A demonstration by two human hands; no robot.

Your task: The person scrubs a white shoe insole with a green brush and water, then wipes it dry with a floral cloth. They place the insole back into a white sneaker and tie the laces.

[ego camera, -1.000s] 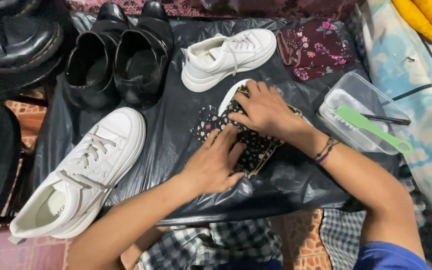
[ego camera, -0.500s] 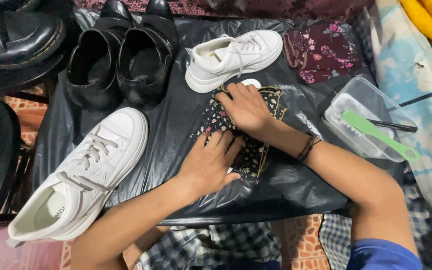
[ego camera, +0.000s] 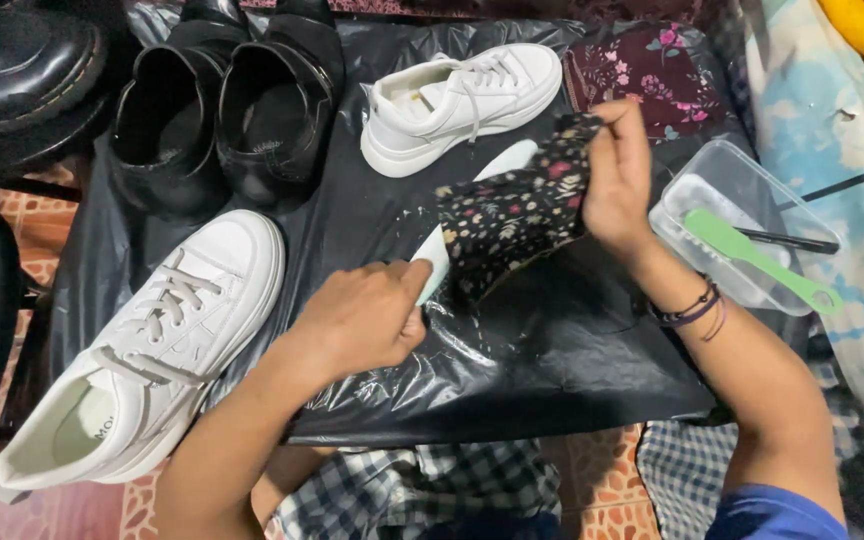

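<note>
My right hand [ego camera: 617,175] pinches the top corner of a dark floral cloth [ego camera: 517,215] and holds it lifted off the black plastic sheet [ego camera: 552,340]. A white insole [ego camera: 502,165] lies slanted beneath the cloth, partly hidden by it. Around the insole's near end my left hand [ego camera: 362,320] is closed, thumb on its edge. One white sneaker [ego camera: 462,100] sits just beyond the insole, and a second white sneaker [ego camera: 142,350] lies at the sheet's left edge.
A pair of black leather shoes [ego camera: 222,110] stands at the back left. A second floral cloth [ego camera: 652,65] lies at the back right. A clear plastic tub [ego camera: 712,185] holding a green brush [ego camera: 752,255] sits right of my right wrist.
Both hands were pressing the floral cloth flat over the insole. My right hand has lifted the cloth up and to the right, uncovering the insole, and my left hand now grips its near end.
</note>
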